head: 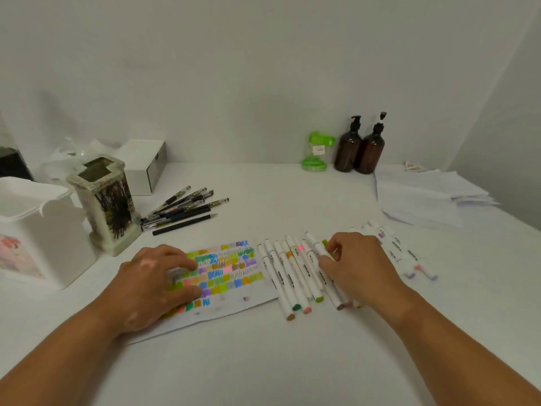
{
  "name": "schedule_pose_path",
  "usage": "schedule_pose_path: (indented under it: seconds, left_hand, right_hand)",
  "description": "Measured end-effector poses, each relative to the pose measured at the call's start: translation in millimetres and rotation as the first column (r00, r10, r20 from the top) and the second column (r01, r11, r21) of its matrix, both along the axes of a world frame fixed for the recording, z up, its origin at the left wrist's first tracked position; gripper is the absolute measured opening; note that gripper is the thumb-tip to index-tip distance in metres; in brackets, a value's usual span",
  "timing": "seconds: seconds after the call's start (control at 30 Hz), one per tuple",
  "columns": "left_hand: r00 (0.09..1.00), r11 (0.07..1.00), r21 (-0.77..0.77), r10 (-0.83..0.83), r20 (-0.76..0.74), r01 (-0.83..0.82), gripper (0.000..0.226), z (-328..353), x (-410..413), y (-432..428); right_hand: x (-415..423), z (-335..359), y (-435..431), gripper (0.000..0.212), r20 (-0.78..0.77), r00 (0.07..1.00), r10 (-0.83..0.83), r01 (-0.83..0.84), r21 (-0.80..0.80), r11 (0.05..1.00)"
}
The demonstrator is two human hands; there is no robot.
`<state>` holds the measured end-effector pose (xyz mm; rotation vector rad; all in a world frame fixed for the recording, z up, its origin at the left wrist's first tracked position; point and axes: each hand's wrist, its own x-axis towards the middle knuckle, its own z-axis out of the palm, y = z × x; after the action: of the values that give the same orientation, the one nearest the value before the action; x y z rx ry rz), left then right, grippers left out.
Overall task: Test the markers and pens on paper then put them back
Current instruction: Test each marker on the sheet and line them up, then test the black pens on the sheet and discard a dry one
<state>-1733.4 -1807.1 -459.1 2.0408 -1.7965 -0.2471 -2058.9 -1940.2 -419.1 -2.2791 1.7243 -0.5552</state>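
Progress: the test paper (231,276) is mostly covered in colour swatches, with only its near strip bare, so I judge the testing close to done. Nothing is put back yet. The markers (285,276) lie loose in a row that starts just left of the right fingers and runs on under them. The black pens (181,210) lie in a heap well beyond the left fingers, just beside the ceramic holder (106,200). As far as I can see, the holder's mouth shows nothing inside.

Right hand (358,266): fingers curled, thumb and forefinger pinching the blue-banded marker (312,242) in the row.

Left hand (155,284): it rests on the paper's left part, fingers bent. There is a grey blur under the fingertips, and I cannot tell whether it holds anything.

Orientation: the markers lie flat and side by side. Their long axes run from far-left to near-right, with coloured ends toward me and white ends away. The pinched marker follows the same line. The pens fan out with their tips pointing far-right, away from the holder.
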Motion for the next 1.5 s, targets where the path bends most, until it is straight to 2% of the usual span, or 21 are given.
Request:
schedule_pose_path:
  seconds: [0.07, 0.23, 0.33, 0.4, 0.5, 0.57, 0.63, 0.8, 0.93, 1.03, 1.33, 1.5]
  left_hand:
    - [1.000, 1.000, 0.004, -0.024, 0.020, 0.024, 0.062, 0, -6, -1]
    - [0.997, 0.998, -0.002, -0.062, 0.036, 0.062, 0.066, -1, -18, -5]
    - [0.998, 0.998, 0.009, -0.058, 0.039, 0.058, 0.067, -1, -17, -5]
    - [0.998, 0.998, 0.025, -0.056, 0.036, 0.055, 0.064, 0, -14, -5]
    - [0.998, 0.998, 0.041, -0.052, 0.039, 0.051, 0.054, 0, -5, -4]
    - [0.999, 0.997, 0.062, -0.039, 0.029, 0.037, 0.048, 2, 7, -1]
    - [1.000, 0.998, 0.063, -0.012, 0.012, 0.011, 0.043, 5, 20, 3]
    - [1.000, 0.998, 0.058, 0.015, 0.017, -0.016, 0.041, 5, 25, 4]
    - [1.000, 0.998, 0.057, 0.011, 0.012, -0.012, 0.042, 2, 19, 0]
    - [1.000, 0.998, 0.052, 0.017, 0.012, -0.018, 0.044, 2, 19, 0]
    - [1.000, 0.996, 0.082, -0.021, -0.010, 0.022, 0.043, 4, 15, -2]
    - [0.999, 0.995, 0.096, -0.026, -0.020, 0.028, 0.044, 6, 17, 2]
  right_hand:
    - [-14, -6, -8, 0.012, -0.074, 0.997, -0.038, 0.035, -0.045, 0.998]
    - [-21, -17, -15, 0.022, -0.108, 0.992, -0.067, 0.064, -0.030, 0.997]
    - [-15, -16, -15, 0.028, -0.167, 0.984, -0.068, 0.054, -0.090, 0.995]
    - [-4, -17, -8, 0.034, -0.155, 0.988, 0.006, -0.028, -0.135, 0.990]
    - [24, -23, 10, 0.057, -0.146, 0.964, 0.223, -0.235, -0.072, 0.969]
    - [40, -28, 20, 0.073, -0.212, 0.939, 0.270, -0.278, -0.007, 0.961]
    - [51, -32, 26, 0.078, -0.261, 0.925, 0.276, -0.276, 0.036, 0.960]
    - [61, -34, 31, 0.066, -0.210, 0.929, 0.304, -0.298, 0.059, 0.953]
    - [67, -39, 39, 0.084, -0.203, 0.903, 0.379, -0.365, 0.106, 0.925]
    - [74, -46, 45, 0.085, -0.244, 0.879, 0.409, -0.398, 0.097, 0.912]
    - [78, -45, 29, 0.065, -0.289, 0.920, 0.265, -0.262, 0.050, 0.964]
    - [73, -41, 21, 0.062, -0.301, 0.923, 0.240, -0.220, 0.100, 0.970]
